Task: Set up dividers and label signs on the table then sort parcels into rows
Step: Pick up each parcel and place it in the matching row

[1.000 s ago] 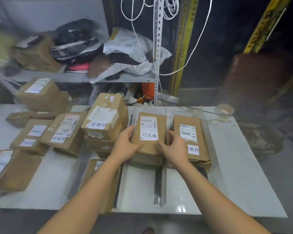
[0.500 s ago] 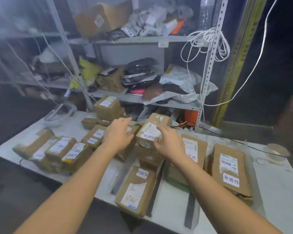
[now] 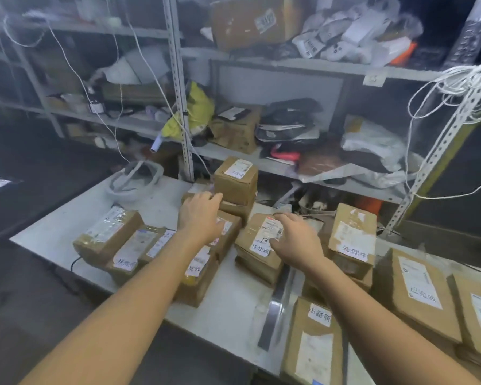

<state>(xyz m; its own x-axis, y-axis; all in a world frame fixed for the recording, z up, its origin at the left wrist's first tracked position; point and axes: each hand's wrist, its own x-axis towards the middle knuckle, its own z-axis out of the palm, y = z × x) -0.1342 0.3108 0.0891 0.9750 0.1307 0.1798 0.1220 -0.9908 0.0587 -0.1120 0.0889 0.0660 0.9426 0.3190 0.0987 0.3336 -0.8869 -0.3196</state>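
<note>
Several brown cardboard parcels with white labels lie on the white table [image 3: 156,207]. My left hand [image 3: 200,215] hovers with loosely spread fingers over a flat parcel [image 3: 228,229], just in front of a small square box [image 3: 236,180] stacked at the back. My right hand [image 3: 295,237] reaches with relaxed fingers over the labelled parcel [image 3: 258,240] in the middle stack, holding nothing. A metal divider strip [image 3: 278,304] lies on the table to the right of that stack. Handwritten label signs sit on the parcels.
More parcels lie at the left [image 3: 106,234] and along the right side [image 3: 417,290]. Metal shelving [image 3: 178,87] full of bags and boxes stands behind the table. White cords [image 3: 456,90] hang at the right. A white round object [image 3: 135,180] sits at the table's back left corner.
My hands let go of the parcel at the right and moved left across the table to the middle and back parcels. The view swung left and up.
</note>
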